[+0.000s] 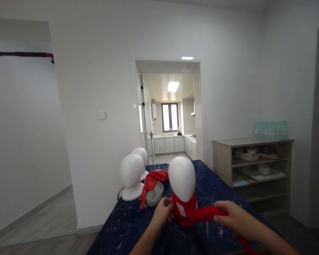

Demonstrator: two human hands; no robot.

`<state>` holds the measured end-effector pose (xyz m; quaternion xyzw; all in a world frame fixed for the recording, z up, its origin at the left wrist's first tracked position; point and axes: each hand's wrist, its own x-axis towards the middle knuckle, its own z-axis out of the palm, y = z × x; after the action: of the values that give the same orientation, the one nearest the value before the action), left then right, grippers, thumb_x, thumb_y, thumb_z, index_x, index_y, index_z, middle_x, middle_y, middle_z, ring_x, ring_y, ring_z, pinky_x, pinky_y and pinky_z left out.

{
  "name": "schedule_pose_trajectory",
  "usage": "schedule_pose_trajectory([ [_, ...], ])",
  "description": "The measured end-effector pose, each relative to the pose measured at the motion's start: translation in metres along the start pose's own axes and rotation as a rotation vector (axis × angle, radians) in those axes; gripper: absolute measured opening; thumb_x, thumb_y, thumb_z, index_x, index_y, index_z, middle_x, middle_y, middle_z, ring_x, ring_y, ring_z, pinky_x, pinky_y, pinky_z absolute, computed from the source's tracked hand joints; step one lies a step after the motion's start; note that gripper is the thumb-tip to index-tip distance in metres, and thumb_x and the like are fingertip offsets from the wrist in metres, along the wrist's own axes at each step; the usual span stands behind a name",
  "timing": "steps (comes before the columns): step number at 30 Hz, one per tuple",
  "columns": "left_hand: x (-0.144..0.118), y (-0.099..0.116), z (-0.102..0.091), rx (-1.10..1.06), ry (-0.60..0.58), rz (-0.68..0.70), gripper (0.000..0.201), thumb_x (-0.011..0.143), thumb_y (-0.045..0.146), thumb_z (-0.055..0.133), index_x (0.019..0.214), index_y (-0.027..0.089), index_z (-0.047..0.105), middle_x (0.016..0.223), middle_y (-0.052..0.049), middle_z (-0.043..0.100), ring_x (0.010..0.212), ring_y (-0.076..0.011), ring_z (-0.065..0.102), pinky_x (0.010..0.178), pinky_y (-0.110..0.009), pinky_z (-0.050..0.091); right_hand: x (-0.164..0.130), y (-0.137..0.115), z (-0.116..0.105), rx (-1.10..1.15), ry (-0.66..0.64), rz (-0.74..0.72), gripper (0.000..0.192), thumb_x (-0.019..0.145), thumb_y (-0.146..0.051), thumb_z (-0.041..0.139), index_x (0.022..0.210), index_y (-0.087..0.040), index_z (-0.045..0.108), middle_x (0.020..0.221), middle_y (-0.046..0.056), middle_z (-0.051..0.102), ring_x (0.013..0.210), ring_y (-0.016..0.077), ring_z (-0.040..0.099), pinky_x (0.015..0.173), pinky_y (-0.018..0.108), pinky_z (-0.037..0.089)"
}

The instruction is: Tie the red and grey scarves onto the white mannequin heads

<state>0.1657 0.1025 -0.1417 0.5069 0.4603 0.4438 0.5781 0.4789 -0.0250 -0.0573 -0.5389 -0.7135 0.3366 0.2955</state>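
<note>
A white mannequin head (182,179) stands upright on the dark blue marbled table (133,226). Around its neck goes a red scarf (184,205), with a patch of the white neck showing at the front. My right hand (228,216) is closed on the scarf's free length and holds it stretched out to the right; its end hangs down below the hand. At the left side of the neck, my left hand (163,210) has its fingers curled against the scarf's edge; the exact grip is partly hidden.
Two more white mannequin heads, a nearer one (131,173) and a farther one (140,156), stand at the table's left. Beside them lie a coral-red cloth (151,179) and a grey cloth (154,194). A shelf unit (251,142) with bottles (271,130) stands right.
</note>
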Motion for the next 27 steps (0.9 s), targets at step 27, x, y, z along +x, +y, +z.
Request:
schedule_pose_trajectory([
  [27,-0.013,-0.002,-0.003,0.327,-0.041,0.448,0.093,0.057,0.013,0.092,0.144,0.024,0.061,0.149,-0.012,0.063,0.141,-0.0372,0.053,0.125,-0.046,0.031,0.058,0.138,-0.173,-0.500,0.433,0.230,0.010,0.070,-0.019,0.068,0.061,-0.024,0.070,0.076,0.010,0.075,0.077,0.0269,0.068,0.074,0.033,0.044],
])
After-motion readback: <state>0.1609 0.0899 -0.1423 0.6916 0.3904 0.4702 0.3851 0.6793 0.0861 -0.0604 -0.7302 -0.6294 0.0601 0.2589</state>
